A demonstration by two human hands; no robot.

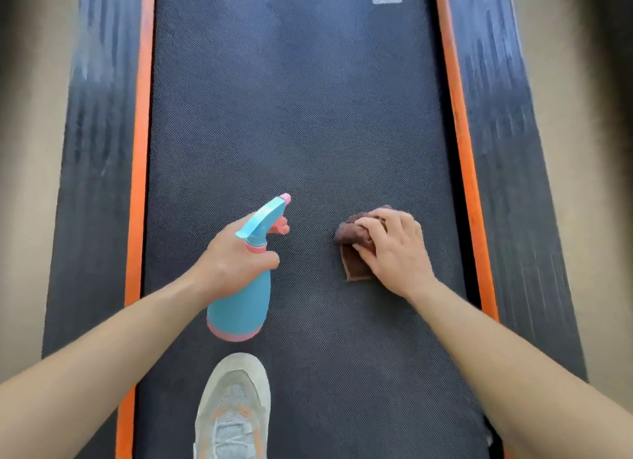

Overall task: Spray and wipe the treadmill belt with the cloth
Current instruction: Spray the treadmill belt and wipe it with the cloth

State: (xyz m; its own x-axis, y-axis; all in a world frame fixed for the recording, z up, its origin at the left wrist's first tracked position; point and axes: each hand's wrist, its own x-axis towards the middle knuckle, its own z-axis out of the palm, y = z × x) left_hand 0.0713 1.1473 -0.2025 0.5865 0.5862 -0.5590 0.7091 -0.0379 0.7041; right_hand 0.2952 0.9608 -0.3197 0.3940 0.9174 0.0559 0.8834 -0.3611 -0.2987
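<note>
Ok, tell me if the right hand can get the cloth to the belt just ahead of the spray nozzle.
Probably yes. The right hand grips the cloth on the belt, beside the spray bottle in the left hand; only bare belt lies between cloth and nozzle.

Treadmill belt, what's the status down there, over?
Left grip holds spray bottle, nozzle pointing ahead. Right grip holds bunched cloth on treadmill belt. Shoe on belt behind bottle.
</note>
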